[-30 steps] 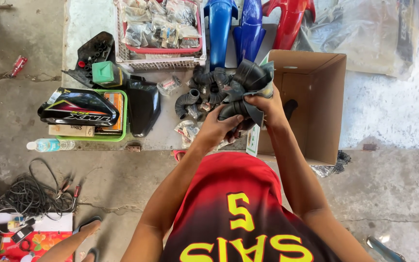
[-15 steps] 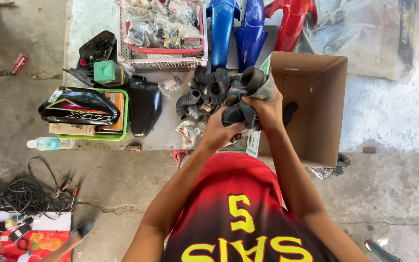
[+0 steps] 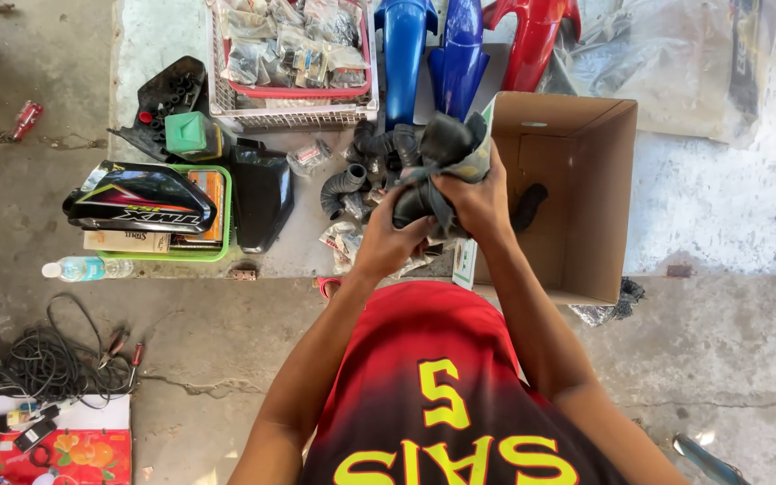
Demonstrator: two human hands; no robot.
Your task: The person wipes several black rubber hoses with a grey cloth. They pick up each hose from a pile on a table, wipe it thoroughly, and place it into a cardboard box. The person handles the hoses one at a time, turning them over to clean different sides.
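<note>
1. Head view, hands. Both hands meet over the near edge of the worktop (image 3: 181,36). The left hand (image 3: 388,241) grips the lower end of a bundle of black rubber hoses (image 3: 437,157); its fingers are curled and pressed around it. The right hand (image 3: 478,202) closes over the bundle from the other side, fingers wrapped and pinching it together with a scrap of clear plastic.

2. Head view, where the bundle sits. It is held in the air, just beside the open cardboard box (image 3: 577,180), which lies to the right of the right fingers. Beyond the fingertips, more loose black hoses (image 3: 352,180) lie on the worktop.

3. Progress, as judged. One dark piece (image 3: 530,205) already lies inside the box, so some packing looks done. The held bundle is not yet in the box, and the loose hoses are still out, so most seems left.

4. Surroundings. Left of the left fingers: a black side cover (image 3: 258,193), a green tray (image 3: 163,229) and a wire basket of bagged small parts (image 3: 289,54). Past the fingertips: blue fenders (image 3: 433,49) and a red fender (image 3: 532,40).

5. Hidden or unclear. The palms and most fingertips are buried in the bundle; how many hoses are held cannot be counted. The box floor near the right fingers is masked by the forearm. The fender tops are cut off by the frame edge.
</note>
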